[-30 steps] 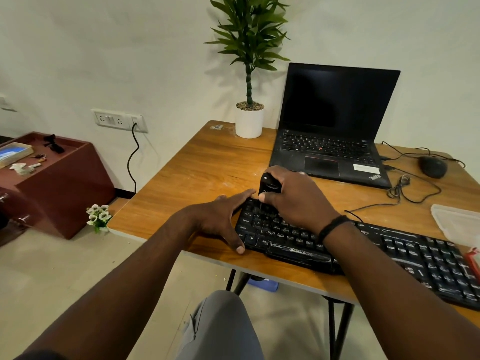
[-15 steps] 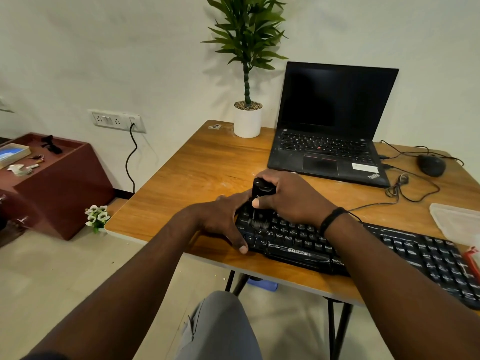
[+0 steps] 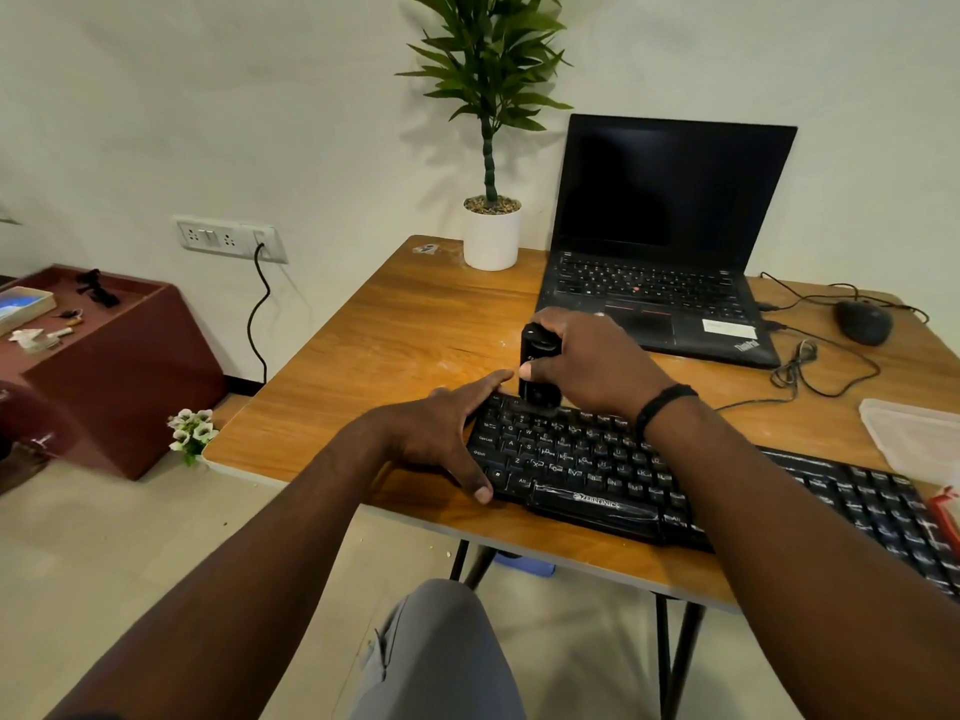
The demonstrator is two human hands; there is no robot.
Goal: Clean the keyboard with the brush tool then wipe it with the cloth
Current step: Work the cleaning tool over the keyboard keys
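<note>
Right hand (image 3: 587, 363) grips stiff, light brush tool (image 3: 537, 368) mid-frame w/ curled fingers; left hand (image 3: 441, 433) flat, steadying keyboard (image 3: 597, 470).

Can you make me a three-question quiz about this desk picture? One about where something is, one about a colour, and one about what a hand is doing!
1. Where is the potted plant?
A. left of the laptop
B. on the floor
C. on the keyboard

2. What colour is the plant's pot?
A. red
B. white
C. blue

3. What is the right hand doing?
A. lying flat
B. pointing at the wall
C. gripping the brush tool

Answers: 1 A, the pot stands at the table's back corner beside the laptop. 2 B, the pot is plainly white. 3 C, fingers wrap the black tool above the keys.
</note>
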